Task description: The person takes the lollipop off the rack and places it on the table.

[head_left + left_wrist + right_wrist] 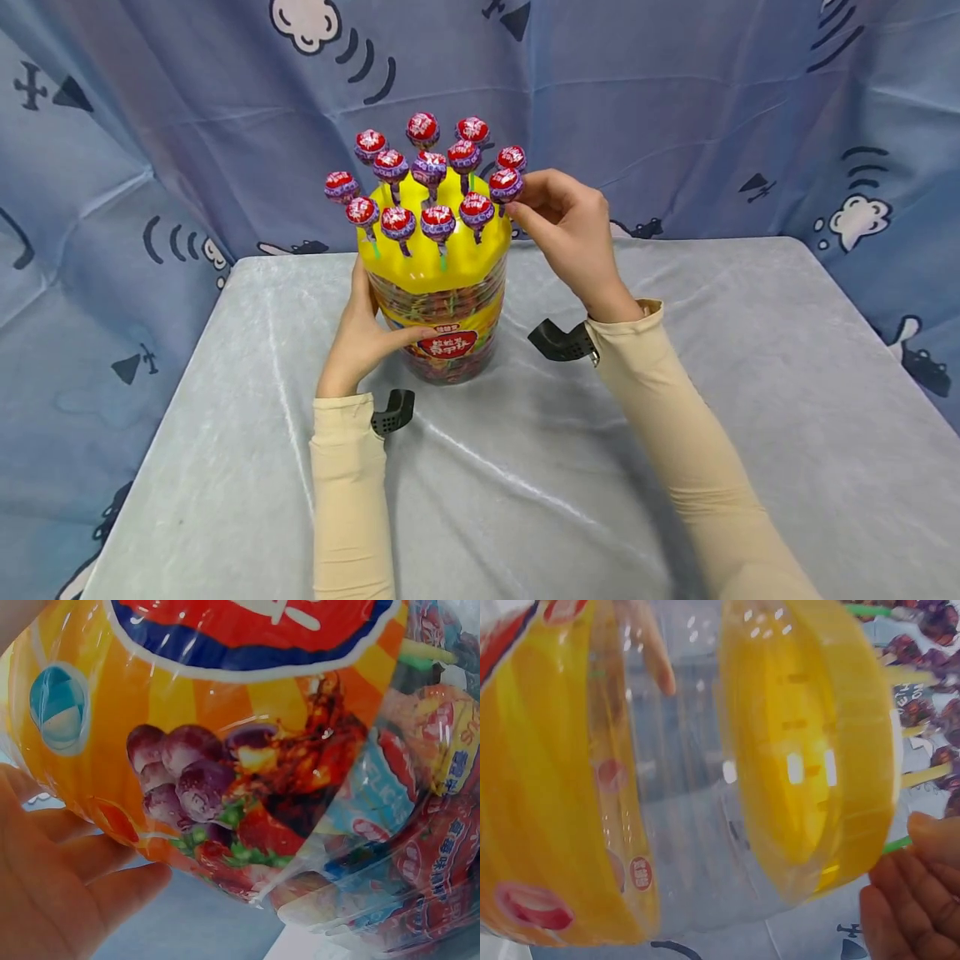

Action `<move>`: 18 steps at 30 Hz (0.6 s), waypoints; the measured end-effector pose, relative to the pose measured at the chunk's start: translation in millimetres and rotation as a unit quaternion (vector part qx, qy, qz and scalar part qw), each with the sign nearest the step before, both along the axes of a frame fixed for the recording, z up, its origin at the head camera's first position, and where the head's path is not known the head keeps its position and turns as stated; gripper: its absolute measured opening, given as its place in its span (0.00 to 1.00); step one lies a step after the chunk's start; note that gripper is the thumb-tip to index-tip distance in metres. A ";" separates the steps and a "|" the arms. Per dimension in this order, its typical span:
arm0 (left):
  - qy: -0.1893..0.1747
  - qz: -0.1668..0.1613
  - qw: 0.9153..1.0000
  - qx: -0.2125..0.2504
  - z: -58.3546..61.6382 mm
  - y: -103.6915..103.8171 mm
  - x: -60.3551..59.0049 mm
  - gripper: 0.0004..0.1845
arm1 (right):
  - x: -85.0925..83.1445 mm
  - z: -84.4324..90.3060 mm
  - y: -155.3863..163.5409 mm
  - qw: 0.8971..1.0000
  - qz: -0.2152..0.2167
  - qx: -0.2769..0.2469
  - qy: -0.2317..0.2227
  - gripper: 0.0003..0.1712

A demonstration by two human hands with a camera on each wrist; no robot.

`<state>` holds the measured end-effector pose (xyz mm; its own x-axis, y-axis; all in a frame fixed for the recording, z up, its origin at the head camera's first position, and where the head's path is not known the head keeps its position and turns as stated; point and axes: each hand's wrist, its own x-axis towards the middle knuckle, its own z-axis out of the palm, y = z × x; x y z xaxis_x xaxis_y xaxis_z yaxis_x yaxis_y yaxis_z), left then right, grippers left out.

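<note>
While the left hand (358, 337) wraps its fingers round the lower wall of the clear lollipop tub (444, 329), steadying it on the worktop (525, 467), the right hand (564, 221) pinches the lollipop (506, 185) at the near-right edge of the yellow lid (435, 254), fingertips closed on its wrapped head or just below; the exact contact is hard to tell. To do this well, the stick (897, 844) should travel straight along the line of its hole, with the left hand's grip held firm so the tub does not tip. The neighbouring lollipops (420, 179) stand close to the left of the right hand, so any sideways drift could knock them; open room lies up and to the right. The tub stands well back from the worktop's edges, with the blue cloth backdrop (675, 108) beyond it.
</note>
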<state>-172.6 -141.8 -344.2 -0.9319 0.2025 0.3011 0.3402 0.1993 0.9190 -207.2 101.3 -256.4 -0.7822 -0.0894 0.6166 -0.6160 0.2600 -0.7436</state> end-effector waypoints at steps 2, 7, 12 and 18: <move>-0.002 0.000 1.000 0.004 7.7 2.2 4.9 0.64 | -4.0 -1.8 -1.4 1.000 -0.007 -0.002 0.020 0.07; -0.008 0.000 1.000 0.009 19.5 6.0 12.4 0.62 | -7.2 1.3 -4.3 0.999 -0.019 -0.012 0.026 0.07; -0.009 0.001 1.000 0.009 18.9 5.3 11.5 0.61 | -6.9 7.7 -5.5 0.998 -0.008 -0.058 0.015 0.06; -0.016 0.004 1.000 0.009 18.5 5.1 10.3 0.61 | 0.7 4.8 9.6 0.987 0.014 -0.152 -0.039 0.03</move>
